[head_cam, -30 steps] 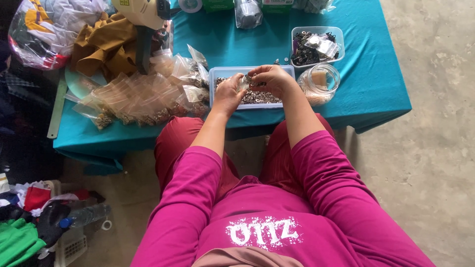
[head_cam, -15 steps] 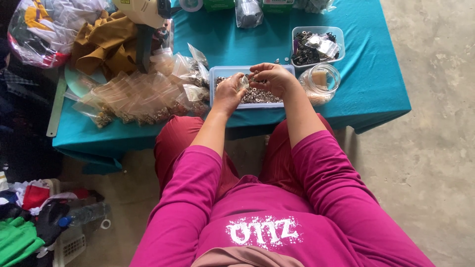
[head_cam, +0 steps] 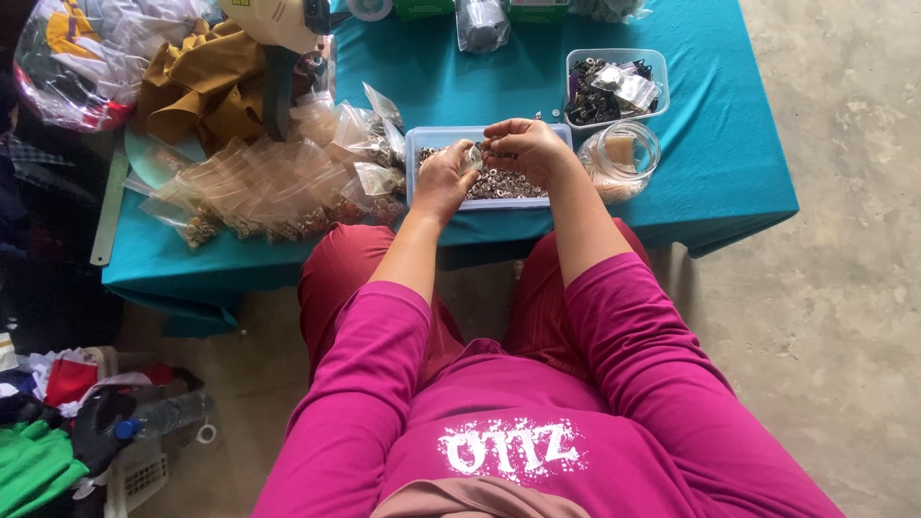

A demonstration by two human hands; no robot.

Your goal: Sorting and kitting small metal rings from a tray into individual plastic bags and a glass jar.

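A shallow pale blue tray (head_cam: 414, 144) full of small metal rings sits at the near edge of a table under a teal cloth (head_cam: 729, 163). My left hand (head_cam: 443, 177) hovers over the tray and pinches a small clear plastic bag (head_cam: 471, 158) by its mouth. My right hand (head_cam: 523, 146) is over the tray too, fingers bunched at the bag's opening, apparently pinching a few rings; the fingertips hide them.
A heap of filled small clear bags (head_cam: 259, 187) lies left of the tray. A clear tub of dark parts (head_cam: 614, 84) and a round jar (head_cam: 624, 158) stand to the right. Brown cloth (head_cam: 206, 82) and a tool lie far left. Clutter covers the floor at left.
Both hands stay over the tray with only small finger movements at the bag's mouth. Nothing else has moved.
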